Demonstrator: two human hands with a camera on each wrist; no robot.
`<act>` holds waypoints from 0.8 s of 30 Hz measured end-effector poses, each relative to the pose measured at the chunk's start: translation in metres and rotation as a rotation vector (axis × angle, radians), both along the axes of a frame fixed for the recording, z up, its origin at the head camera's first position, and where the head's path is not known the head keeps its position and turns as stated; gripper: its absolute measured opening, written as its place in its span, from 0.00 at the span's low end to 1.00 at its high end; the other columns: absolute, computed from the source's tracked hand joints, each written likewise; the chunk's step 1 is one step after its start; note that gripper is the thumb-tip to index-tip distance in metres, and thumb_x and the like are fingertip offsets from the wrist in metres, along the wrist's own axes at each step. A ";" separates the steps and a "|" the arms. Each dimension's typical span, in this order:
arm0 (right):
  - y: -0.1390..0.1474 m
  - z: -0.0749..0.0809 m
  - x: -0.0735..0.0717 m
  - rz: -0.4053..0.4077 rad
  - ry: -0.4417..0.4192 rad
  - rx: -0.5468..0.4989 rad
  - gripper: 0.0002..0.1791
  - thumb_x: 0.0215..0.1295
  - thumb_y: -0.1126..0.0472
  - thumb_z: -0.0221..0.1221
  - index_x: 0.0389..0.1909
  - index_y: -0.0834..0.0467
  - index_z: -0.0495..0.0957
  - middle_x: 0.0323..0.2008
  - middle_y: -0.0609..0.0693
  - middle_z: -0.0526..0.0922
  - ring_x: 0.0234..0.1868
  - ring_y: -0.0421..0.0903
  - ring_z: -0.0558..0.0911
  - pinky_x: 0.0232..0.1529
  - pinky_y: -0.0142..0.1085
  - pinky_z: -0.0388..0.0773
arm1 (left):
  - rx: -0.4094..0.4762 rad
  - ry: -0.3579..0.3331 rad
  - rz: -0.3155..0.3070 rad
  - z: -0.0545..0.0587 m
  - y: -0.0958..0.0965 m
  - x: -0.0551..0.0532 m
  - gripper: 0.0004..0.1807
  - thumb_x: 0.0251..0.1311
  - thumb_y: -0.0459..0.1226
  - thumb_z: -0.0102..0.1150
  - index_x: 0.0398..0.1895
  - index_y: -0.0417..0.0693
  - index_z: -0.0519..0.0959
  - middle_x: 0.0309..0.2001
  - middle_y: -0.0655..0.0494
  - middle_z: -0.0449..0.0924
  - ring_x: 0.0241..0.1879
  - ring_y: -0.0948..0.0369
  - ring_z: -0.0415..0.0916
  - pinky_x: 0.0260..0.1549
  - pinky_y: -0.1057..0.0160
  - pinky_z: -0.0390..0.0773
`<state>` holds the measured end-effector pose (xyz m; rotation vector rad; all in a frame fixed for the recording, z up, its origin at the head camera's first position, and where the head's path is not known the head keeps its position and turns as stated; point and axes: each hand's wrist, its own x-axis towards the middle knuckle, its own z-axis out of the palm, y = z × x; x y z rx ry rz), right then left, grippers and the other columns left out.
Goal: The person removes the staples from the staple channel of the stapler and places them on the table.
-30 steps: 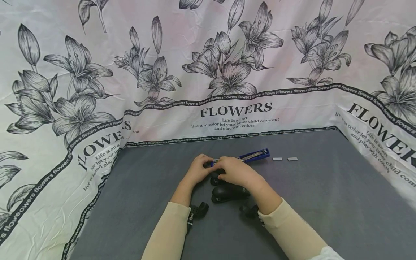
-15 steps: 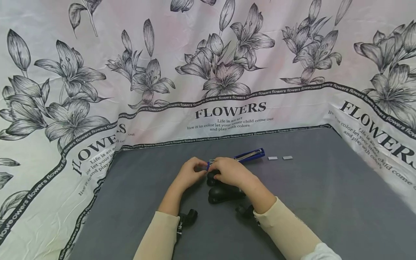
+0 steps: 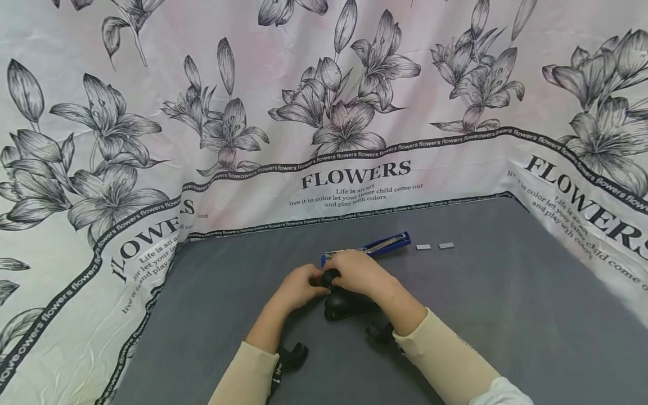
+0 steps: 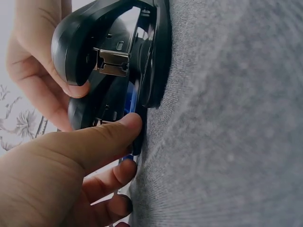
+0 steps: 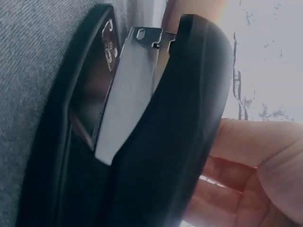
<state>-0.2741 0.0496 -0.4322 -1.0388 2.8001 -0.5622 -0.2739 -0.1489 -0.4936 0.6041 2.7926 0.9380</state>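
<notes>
Two black staplers and a blue stapler (image 3: 388, 244) lie side by side on the grey cloth. My left hand (image 3: 298, 288) pinches the front end of the middle black stapler (image 3: 331, 277), its thumb (image 4: 128, 124) at the base. From the other side, my right hand (image 3: 356, 271) holds the same stapler by its top. The nearer black stapler (image 3: 349, 305) lies untouched in front; it fills much of the right wrist view, with its metal magazine (image 5: 128, 94) showing between top and base. The blue stapler lies swung open behind the hands, partly hidden by the right one.
Two small pale strips (image 3: 423, 247) lie to the right of the blue stapler on the grey cloth (image 3: 506, 315). A flower-printed curtain (image 3: 354, 185) rises at the back and both sides. Black wrist-worn mounts (image 3: 292, 356) hang under the forearms.
My left hand has left the front end of the blue stapler and come nearer, onto the middle black stapler. The right hand stays on that stapler. The head view has shifted slightly.
</notes>
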 end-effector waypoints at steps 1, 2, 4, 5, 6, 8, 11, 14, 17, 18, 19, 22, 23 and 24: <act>0.001 -0.001 0.000 0.003 0.002 -0.006 0.15 0.63 0.62 0.72 0.51 0.52 0.88 0.46 0.48 0.87 0.46 0.48 0.84 0.48 0.45 0.79 | -0.001 0.005 -0.002 -0.001 0.000 0.000 0.05 0.58 0.41 0.76 0.35 0.55 0.89 0.33 0.62 0.75 0.33 0.62 0.71 0.36 0.56 0.73; 0.002 -0.003 -0.001 0.006 0.006 -0.014 0.15 0.62 0.62 0.73 0.50 0.52 0.88 0.45 0.48 0.87 0.45 0.48 0.84 0.47 0.45 0.79 | -0.001 0.008 -0.005 -0.002 0.000 0.000 0.05 0.58 0.41 0.76 0.36 0.55 0.89 0.34 0.62 0.76 0.33 0.63 0.71 0.36 0.57 0.73; 0.004 -0.006 -0.001 0.017 0.026 -0.034 0.14 0.62 0.62 0.73 0.49 0.52 0.88 0.44 0.47 0.87 0.44 0.47 0.84 0.47 0.44 0.79 | 0.001 0.013 -0.011 -0.003 0.001 0.001 0.05 0.59 0.42 0.75 0.37 0.55 0.90 0.35 0.62 0.76 0.33 0.63 0.72 0.36 0.58 0.73; 0.006 -0.008 -0.002 0.027 0.040 -0.044 0.14 0.62 0.62 0.73 0.49 0.52 0.88 0.44 0.47 0.87 0.44 0.46 0.84 0.47 0.43 0.79 | 0.001 0.015 -0.013 -0.003 0.000 0.001 0.05 0.59 0.42 0.75 0.37 0.55 0.90 0.35 0.62 0.76 0.33 0.63 0.72 0.36 0.58 0.73; 0.007 -0.009 -0.002 0.036 0.051 -0.055 0.14 0.63 0.62 0.72 0.50 0.52 0.88 0.44 0.47 0.87 0.44 0.46 0.84 0.47 0.43 0.79 | 0.001 0.017 -0.016 -0.003 0.000 0.001 0.04 0.60 0.42 0.75 0.36 0.54 0.90 0.36 0.63 0.76 0.34 0.63 0.72 0.36 0.58 0.73; 0.010 -0.011 -0.002 0.054 0.070 -0.080 0.14 0.64 0.61 0.72 0.51 0.53 0.88 0.45 0.47 0.87 0.45 0.46 0.84 0.47 0.43 0.79 | 0.003 0.023 -0.024 -0.004 -0.001 0.001 0.04 0.60 0.41 0.74 0.36 0.54 0.91 0.36 0.63 0.76 0.34 0.63 0.72 0.36 0.59 0.73; 0.016 -0.012 -0.001 0.058 0.070 -0.123 0.17 0.66 0.60 0.70 0.55 0.55 0.86 0.50 0.48 0.87 0.48 0.47 0.84 0.49 0.43 0.79 | -0.007 0.042 -0.042 -0.005 -0.003 0.002 0.05 0.61 0.40 0.74 0.38 0.52 0.91 0.35 0.62 0.75 0.34 0.63 0.72 0.36 0.59 0.74; 0.023 -0.009 -0.001 0.036 0.037 -0.173 0.19 0.67 0.61 0.69 0.58 0.56 0.84 0.55 0.51 0.85 0.54 0.49 0.83 0.53 0.45 0.79 | -0.018 0.039 -0.050 -0.005 -0.003 0.003 0.10 0.62 0.40 0.72 0.46 0.51 0.90 0.35 0.62 0.74 0.33 0.63 0.71 0.36 0.59 0.73; 0.031 -0.005 -0.001 0.010 -0.001 -0.235 0.21 0.68 0.62 0.68 0.61 0.57 0.82 0.58 0.52 0.83 0.56 0.50 0.82 0.54 0.45 0.79 | -0.028 0.024 -0.039 -0.005 -0.002 0.003 0.16 0.64 0.41 0.71 0.53 0.47 0.88 0.35 0.62 0.73 0.33 0.63 0.69 0.34 0.60 0.71; 0.034 -0.004 0.000 0.002 -0.020 -0.260 0.21 0.68 0.62 0.68 0.62 0.57 0.82 0.58 0.52 0.83 0.55 0.50 0.83 0.53 0.45 0.79 | -0.028 0.019 -0.033 -0.005 -0.002 0.004 0.17 0.64 0.41 0.71 0.55 0.47 0.87 0.35 0.62 0.73 0.32 0.63 0.69 0.34 0.60 0.71; 0.037 -0.003 0.000 -0.006 -0.036 -0.284 0.22 0.69 0.62 0.67 0.62 0.57 0.81 0.58 0.52 0.83 0.55 0.49 0.82 0.52 0.44 0.79 | -0.028 0.016 -0.027 -0.005 -0.002 0.004 0.18 0.64 0.41 0.71 0.55 0.46 0.87 0.35 0.62 0.73 0.32 0.63 0.68 0.34 0.60 0.71; 0.048 0.000 0.002 -0.021 -0.071 -0.364 0.23 0.69 0.63 0.67 0.64 0.57 0.80 0.57 0.51 0.83 0.53 0.49 0.82 0.49 0.44 0.80 | -0.027 0.016 -0.019 -0.004 -0.001 0.005 0.18 0.64 0.42 0.71 0.55 0.45 0.87 0.35 0.62 0.74 0.32 0.63 0.69 0.34 0.60 0.71; 0.051 0.001 0.002 -0.026 -0.081 -0.384 0.23 0.69 0.63 0.66 0.64 0.57 0.79 0.57 0.51 0.82 0.54 0.49 0.82 0.49 0.44 0.80 | -0.027 0.019 -0.018 -0.004 -0.001 0.005 0.18 0.64 0.42 0.71 0.55 0.45 0.87 0.35 0.62 0.74 0.32 0.63 0.69 0.34 0.60 0.72; 0.055 0.003 0.003 -0.029 -0.090 -0.399 0.23 0.69 0.63 0.66 0.65 0.57 0.78 0.57 0.51 0.82 0.56 0.50 0.81 0.51 0.45 0.80 | -0.027 0.022 -0.018 -0.004 0.000 0.005 0.18 0.64 0.42 0.71 0.55 0.45 0.87 0.35 0.62 0.74 0.32 0.63 0.69 0.34 0.60 0.72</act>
